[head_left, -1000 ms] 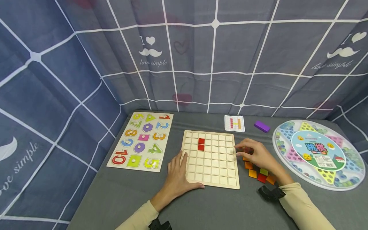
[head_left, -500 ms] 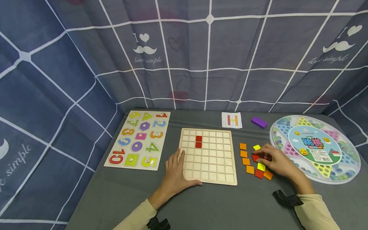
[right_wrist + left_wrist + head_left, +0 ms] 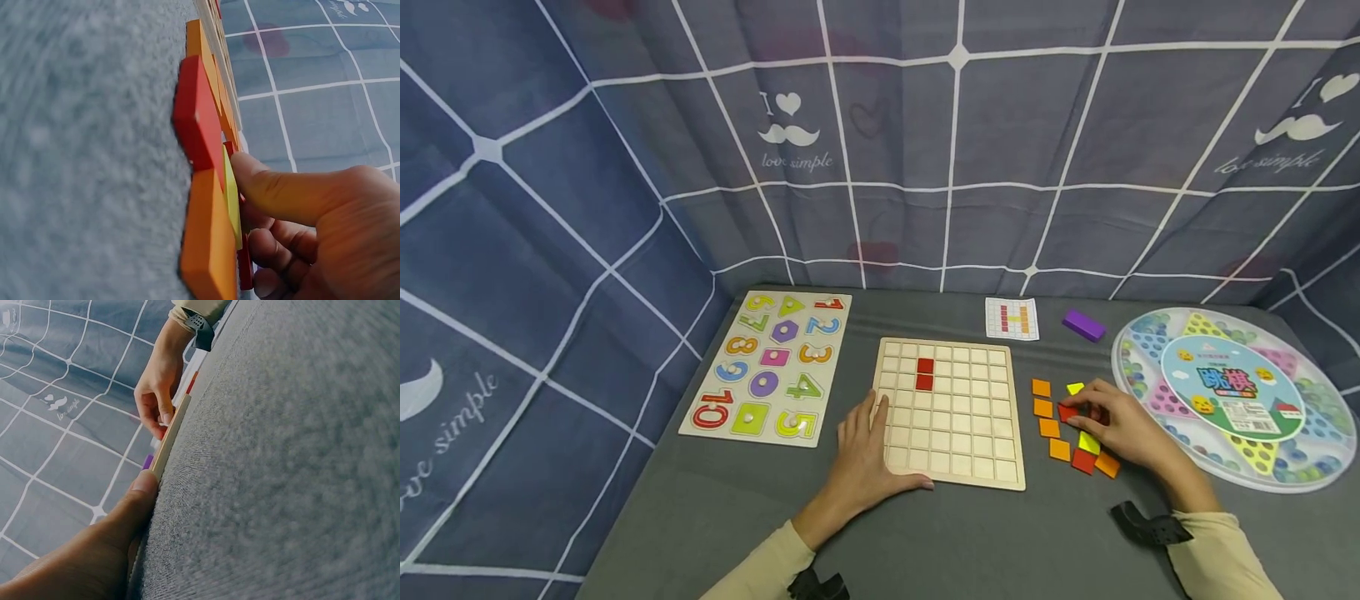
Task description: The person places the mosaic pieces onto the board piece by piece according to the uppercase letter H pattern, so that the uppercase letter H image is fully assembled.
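Observation:
A pale wooden grid board (image 3: pixel 955 471) lies flat on the table, with two red square tiles (image 3: pixel 925 367) set one below the other in its upper part. My left hand (image 3: pixel 861 467) rests at the board's lower left, fingers straight along the left edge and thumb by the front edge. To the right of the board, my right hand (image 3: pixel 1116 421) pinches a red tile (image 3: pixel 1066 412) between thumb and fingertips. Around it lie yellow tiles (image 3: pixel 1088 443), another red tile (image 3: pixel 1083 462) and an orange tile (image 3: pixel 206 244). Several orange tiles (image 3: pixel 1042 407) form a column beside the board.
A number-and-shape puzzle board (image 3: pixel 767 367) lies on the left. Behind the grid board are a small pattern card (image 3: pixel 1012 319) and a purple block (image 3: pixel 1083 326). The round Chinese checkers set (image 3: pixel 1232 400) occupies the right side. Grid-patterned curtains (image 3: pixel 895 225) border the table.
My right hand has moved right, from beside the board's edge to the loose tiles, and now pinches a red one. The left hand has stayed in place on the board.

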A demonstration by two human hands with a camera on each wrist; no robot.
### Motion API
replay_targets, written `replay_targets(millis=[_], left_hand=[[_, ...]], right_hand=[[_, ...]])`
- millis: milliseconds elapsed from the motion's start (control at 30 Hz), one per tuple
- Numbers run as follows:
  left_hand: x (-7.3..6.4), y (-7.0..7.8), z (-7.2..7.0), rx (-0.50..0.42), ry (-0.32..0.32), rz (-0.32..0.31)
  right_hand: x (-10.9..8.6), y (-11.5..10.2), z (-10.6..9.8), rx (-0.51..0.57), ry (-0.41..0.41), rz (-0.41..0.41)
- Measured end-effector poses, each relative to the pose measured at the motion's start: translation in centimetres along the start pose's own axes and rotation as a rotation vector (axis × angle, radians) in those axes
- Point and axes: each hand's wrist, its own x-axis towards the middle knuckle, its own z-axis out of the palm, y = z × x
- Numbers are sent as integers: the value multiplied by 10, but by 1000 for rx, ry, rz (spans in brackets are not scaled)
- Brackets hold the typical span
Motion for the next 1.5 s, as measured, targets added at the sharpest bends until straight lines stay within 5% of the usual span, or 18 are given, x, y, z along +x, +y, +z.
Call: replay_targets(millis=[1500], left_hand=[[-1, 2, 0, 18, 15, 14]], right_hand=[[-4, -2, 1, 44, -10, 72]])
